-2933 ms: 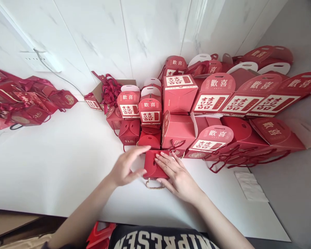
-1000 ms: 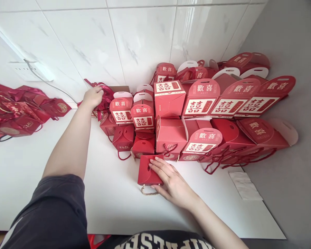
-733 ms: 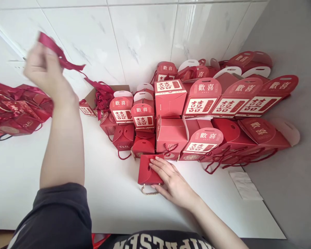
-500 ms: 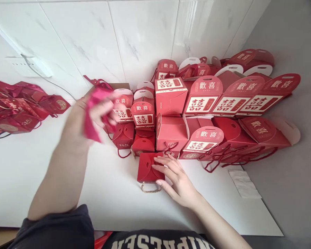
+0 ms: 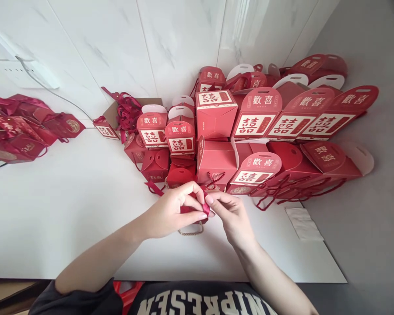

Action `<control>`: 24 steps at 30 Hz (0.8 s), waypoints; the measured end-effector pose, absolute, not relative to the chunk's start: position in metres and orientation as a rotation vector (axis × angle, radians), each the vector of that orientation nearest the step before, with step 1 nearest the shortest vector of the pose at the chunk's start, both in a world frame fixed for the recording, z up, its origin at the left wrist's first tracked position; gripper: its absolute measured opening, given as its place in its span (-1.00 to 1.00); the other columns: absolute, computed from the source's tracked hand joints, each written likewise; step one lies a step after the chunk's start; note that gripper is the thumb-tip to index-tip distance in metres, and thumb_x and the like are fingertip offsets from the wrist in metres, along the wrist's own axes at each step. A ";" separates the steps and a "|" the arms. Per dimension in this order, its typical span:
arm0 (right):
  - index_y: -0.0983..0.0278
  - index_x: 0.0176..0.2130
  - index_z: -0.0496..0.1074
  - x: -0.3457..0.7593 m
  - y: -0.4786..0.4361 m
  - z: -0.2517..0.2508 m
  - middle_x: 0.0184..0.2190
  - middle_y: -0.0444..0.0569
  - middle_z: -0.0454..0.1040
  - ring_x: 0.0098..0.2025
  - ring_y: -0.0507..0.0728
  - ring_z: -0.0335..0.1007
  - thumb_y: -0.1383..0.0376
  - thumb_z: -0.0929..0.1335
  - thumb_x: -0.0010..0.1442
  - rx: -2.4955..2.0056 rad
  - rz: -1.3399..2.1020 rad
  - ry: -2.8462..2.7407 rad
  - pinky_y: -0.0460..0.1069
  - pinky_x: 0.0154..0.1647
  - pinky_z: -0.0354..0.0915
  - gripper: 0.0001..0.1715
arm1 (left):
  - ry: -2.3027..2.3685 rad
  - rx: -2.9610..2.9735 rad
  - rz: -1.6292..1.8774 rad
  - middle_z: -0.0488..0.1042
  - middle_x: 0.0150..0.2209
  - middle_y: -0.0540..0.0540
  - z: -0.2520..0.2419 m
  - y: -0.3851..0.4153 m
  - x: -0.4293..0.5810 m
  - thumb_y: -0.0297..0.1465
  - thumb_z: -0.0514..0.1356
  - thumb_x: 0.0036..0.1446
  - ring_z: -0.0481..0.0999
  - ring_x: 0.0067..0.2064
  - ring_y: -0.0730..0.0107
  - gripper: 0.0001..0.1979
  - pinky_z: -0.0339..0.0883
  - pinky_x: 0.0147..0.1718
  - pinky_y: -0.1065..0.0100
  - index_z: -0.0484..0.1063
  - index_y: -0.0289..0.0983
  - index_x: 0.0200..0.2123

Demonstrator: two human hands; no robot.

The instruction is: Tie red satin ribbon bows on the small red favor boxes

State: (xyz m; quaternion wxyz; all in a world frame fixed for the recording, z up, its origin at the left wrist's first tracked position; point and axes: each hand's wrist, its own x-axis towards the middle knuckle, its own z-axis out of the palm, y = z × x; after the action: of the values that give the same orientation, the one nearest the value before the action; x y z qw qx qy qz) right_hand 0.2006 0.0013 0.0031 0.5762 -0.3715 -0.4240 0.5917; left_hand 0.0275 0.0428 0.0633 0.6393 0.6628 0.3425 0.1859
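My left hand [image 5: 179,208] and my right hand [image 5: 231,214] meet over a small red gift box on the white table. Between their fingertips is a dark pink ribbon [image 5: 206,210], pinched by both hands. One end of it shows to the left of my left hand. The gift box [image 5: 202,220] is mostly hidden beneath my hands; its twisted gold cord handle [image 5: 191,231] loops out toward me. Close behind stands a red box [image 5: 181,173] with a small round hole on top.
Rows of red boxes with white labels [image 5: 254,127] fill the back right against the tiled wall. An open carton of ribbons [image 5: 128,111] stands at back left. More red boxes [image 5: 22,131] lie far left. A white folded paper [image 5: 304,224] rests near the right edge.
My left hand has come down and right from the ribbon carton, carrying the ribbon to the gift box. My right hand has left the box's top and now pinches the ribbon too.
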 end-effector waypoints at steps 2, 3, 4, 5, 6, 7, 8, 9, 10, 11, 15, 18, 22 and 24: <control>0.24 -0.30 0.56 0.202 0.001 -0.001 -0.48 -0.17 0.53 -0.43 -0.01 0.44 0.21 0.45 0.22 -0.815 1.388 -0.860 -0.11 -0.33 0.37 -0.86 | 0.807 1.489 0.433 0.64 -0.26 -0.09 0.058 0.040 0.027 -0.39 0.29 0.17 0.62 -0.18 0.33 -0.78 0.43 -0.24 0.40 0.27 -0.25 -0.20; 0.24 -0.29 0.54 0.203 0.001 -0.002 -0.45 -0.15 0.55 -0.40 0.00 0.47 0.21 0.45 0.22 -0.786 1.391 -0.808 -0.09 -0.29 0.39 -0.86 | 0.815 1.467 0.426 0.65 -0.26 -0.10 0.055 0.040 0.025 -0.38 0.30 0.17 0.63 -0.19 0.32 -0.77 0.45 -0.24 0.38 0.30 -0.26 -0.18; 0.24 -0.28 0.52 0.204 0.000 -0.002 -0.41 -0.13 0.57 -0.37 0.02 0.50 0.21 0.44 0.22 -0.763 1.391 -0.766 -0.07 -0.25 0.41 -0.86 | 0.817 1.440 0.411 0.65 -0.27 -0.11 0.052 0.040 0.024 -0.37 0.30 0.16 0.64 -0.21 0.31 -0.77 0.47 -0.23 0.35 0.33 -0.27 -0.15; 0.25 -0.28 0.49 0.206 -0.001 -0.002 -0.38 -0.11 0.59 -0.35 0.03 0.52 0.21 0.43 0.24 -0.747 1.384 -0.734 -0.05 -0.23 0.43 -0.86 | 0.819 1.414 0.393 0.65 -0.28 -0.12 0.050 0.041 0.022 -0.36 0.30 0.16 0.64 -0.23 0.29 -0.77 0.48 -0.22 0.32 0.38 -0.28 -0.14; 0.24 -0.28 0.46 0.207 -0.003 -0.001 -0.37 -0.10 0.59 -0.36 0.04 0.53 0.22 0.42 0.26 -0.740 1.364 -0.712 -0.03 -0.24 0.45 -0.87 | 0.822 1.394 0.372 0.65 -0.29 -0.14 0.049 0.041 0.020 -0.34 0.31 0.15 0.65 -0.23 0.27 -0.77 0.50 -0.21 0.29 0.43 -0.31 -0.14; 0.23 -0.26 0.42 0.209 -0.004 0.000 -0.38 -0.10 0.60 -0.37 0.05 0.55 0.23 0.41 0.27 -0.741 1.327 -0.696 -0.03 -0.27 0.46 -0.88 | 0.829 1.386 0.351 0.65 -0.30 -0.16 0.048 0.042 0.018 -0.33 0.32 0.14 0.65 -0.25 0.25 -0.77 0.51 -0.21 0.28 0.48 -0.33 -0.17; 0.21 -0.24 0.38 0.211 -0.005 0.001 -0.40 -0.12 0.59 -0.39 0.05 0.55 0.24 0.41 0.27 -0.752 1.274 -0.688 -0.03 -0.30 0.47 -0.88 | 0.834 1.392 0.331 0.65 -0.31 -0.18 0.048 0.042 0.016 -0.32 0.33 0.12 0.65 -0.26 0.24 -0.77 0.52 -0.22 0.27 0.52 -0.36 -0.21; 0.19 -0.21 0.35 0.213 -0.006 0.001 -0.44 -0.15 0.59 -0.42 0.05 0.55 0.26 0.41 0.26 -0.778 1.203 -0.692 -0.03 -0.34 0.48 -0.86 | 0.833 1.410 0.314 0.65 -0.31 -0.19 0.050 0.043 0.014 -0.32 0.33 0.12 0.65 -0.26 0.24 -0.78 0.52 -0.22 0.28 0.55 -0.37 -0.25; 0.18 -0.19 0.34 0.216 -0.008 0.002 -0.47 -0.17 0.58 -0.46 0.05 0.55 0.27 0.42 0.25 -0.822 1.115 -0.711 -0.04 -0.38 0.48 -0.83 | 0.825 1.434 0.302 0.65 -0.31 -0.19 0.052 0.043 0.012 -0.32 0.32 0.13 0.64 -0.26 0.25 -0.79 0.52 -0.22 0.30 0.58 -0.38 -0.27; 0.18 -0.18 0.35 0.219 -0.010 0.002 -0.48 -0.18 0.57 -0.48 0.06 0.54 0.28 0.43 0.24 -0.882 1.011 -0.746 -0.05 -0.40 0.49 -0.82 | 0.812 1.457 0.295 0.65 -0.30 -0.19 0.055 0.043 0.009 -0.33 0.30 0.15 0.64 -0.25 0.28 -0.80 0.51 -0.21 0.32 0.59 -0.38 -0.28; 0.27 -0.22 0.50 0.240 -0.022 -0.002 -0.42 -0.07 0.58 -0.42 0.09 0.57 0.28 0.45 0.20 -1.186 0.542 -0.934 -0.05 -0.37 0.51 -0.87 | 0.762 1.509 0.261 0.66 -0.27 -0.19 0.061 0.046 -0.001 -0.35 0.22 0.23 0.61 -0.28 0.37 -0.78 0.46 -0.35 0.46 0.62 -0.36 -0.25; 0.29 -0.19 0.54 0.264 -0.033 -0.010 -0.40 -0.04 0.58 -0.45 0.08 0.57 0.25 0.45 0.20 -1.358 0.305 -0.954 -0.06 -0.39 0.49 -0.82 | 0.740 1.499 0.218 0.65 -0.26 -0.22 0.056 0.049 -0.005 -0.31 0.20 0.25 0.62 -0.27 0.34 -0.73 0.47 -0.33 0.43 0.62 -0.38 -0.24; 0.31 -0.17 0.54 0.297 -0.041 -0.024 -0.45 -0.05 0.57 -0.51 0.05 0.52 0.20 0.42 0.22 -1.557 0.182 -0.892 -0.05 -0.39 0.47 -0.76 | 0.749 1.422 0.229 0.64 -0.33 -0.20 0.047 0.049 -0.005 -0.28 0.16 0.29 0.63 -0.27 0.30 -0.73 0.48 -0.21 0.32 0.54 -0.37 -0.24; 0.31 -0.17 0.54 0.306 -0.043 -0.028 -0.42 -0.03 0.58 -0.48 0.06 0.52 0.18 0.42 0.22 -1.580 0.245 -0.888 -0.03 -0.37 0.48 -0.74 | 0.757 1.386 0.245 0.62 -0.38 -0.16 0.047 0.049 -0.003 -0.26 0.16 0.28 0.62 -0.31 0.31 -0.75 0.48 -0.23 0.30 0.47 -0.35 -0.26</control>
State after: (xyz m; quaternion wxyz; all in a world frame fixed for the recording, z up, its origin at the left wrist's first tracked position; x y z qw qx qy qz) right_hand 0.3059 -0.0429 -0.0278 0.6101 -0.6845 -0.3848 0.1061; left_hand -0.0026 0.0489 0.0473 0.6975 0.6214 0.3396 0.1100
